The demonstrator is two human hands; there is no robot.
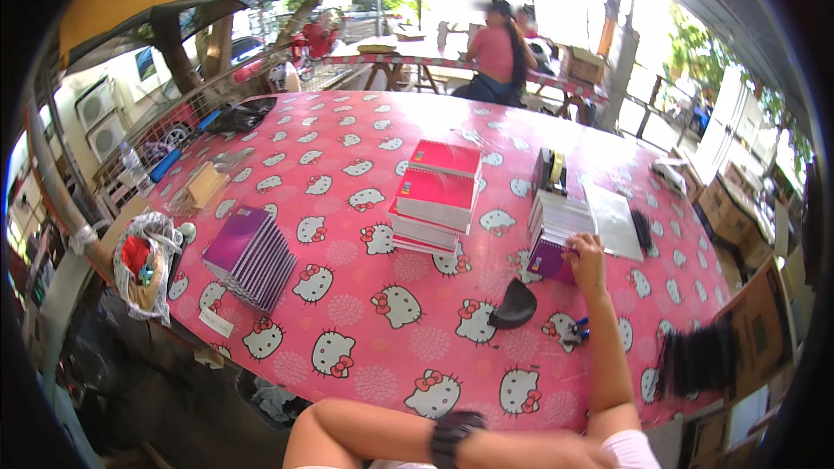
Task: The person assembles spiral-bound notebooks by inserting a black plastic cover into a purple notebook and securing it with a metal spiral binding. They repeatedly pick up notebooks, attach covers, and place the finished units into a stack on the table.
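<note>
Notebook sorting at a pink patterned table (347, 356), part done.
Red stack (439, 195) and fanned purple stack (250, 256) stand sorted, well apart; right hand (586, 260) rests fingers-down on the purple-covered pile (556, 234), gripping nothing visibly, loose sheets (615, 221) beside. Left hand (556, 450), with wristwatch (452, 436), lies folded at the lower edge; grip unreadable. Dark blur right: unidentifiable.
</note>
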